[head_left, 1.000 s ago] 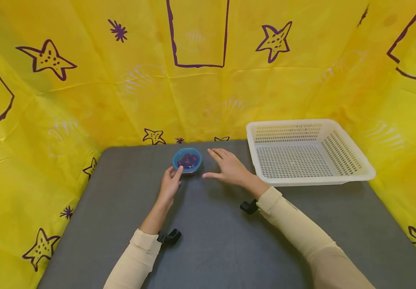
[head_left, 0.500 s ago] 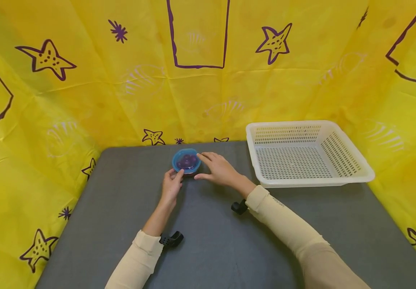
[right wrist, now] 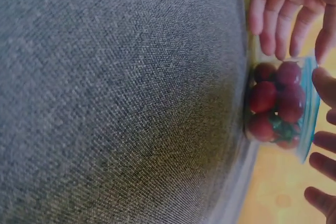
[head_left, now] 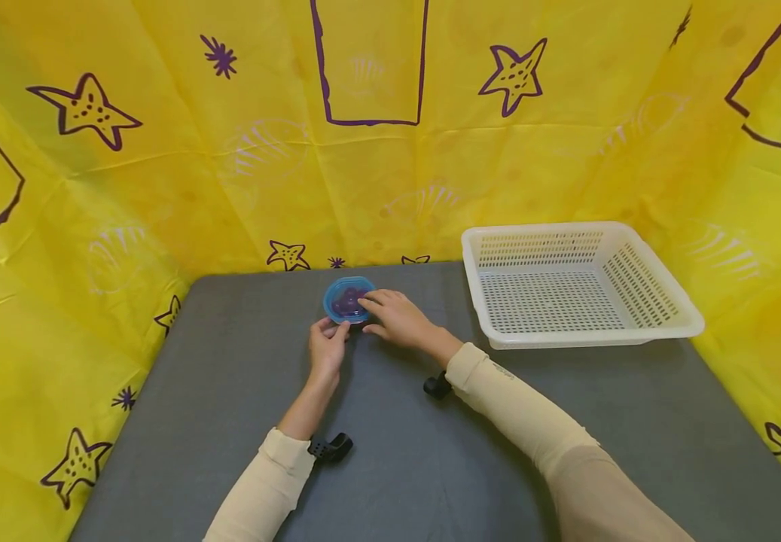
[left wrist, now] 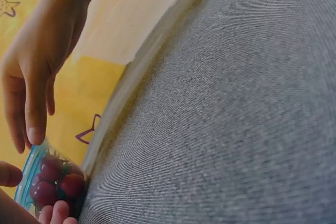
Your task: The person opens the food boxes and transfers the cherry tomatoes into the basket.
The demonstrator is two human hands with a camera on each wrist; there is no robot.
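Left of the white basket (head_left: 590,339), the left hand (head_left: 326,349) pinches a clear tub (head_left: 332,305) of red fruit (right wrist: 262,96)! Right hand (head_left: 400,319), fingers extended, touches the blue lid (right wrist: 311,116); sleeve lettering (head_left: 504,371) unreadable.

We see a small clear container (right wrist: 278,103) standing upright on the grey tabletop (head_left: 404,467) near its far edge, a translucent blue lid (head_left: 346,301) on top. Through its wall we make out round, dark red fruits (right wrist: 262,97) clustered together, with a bit of green among them.
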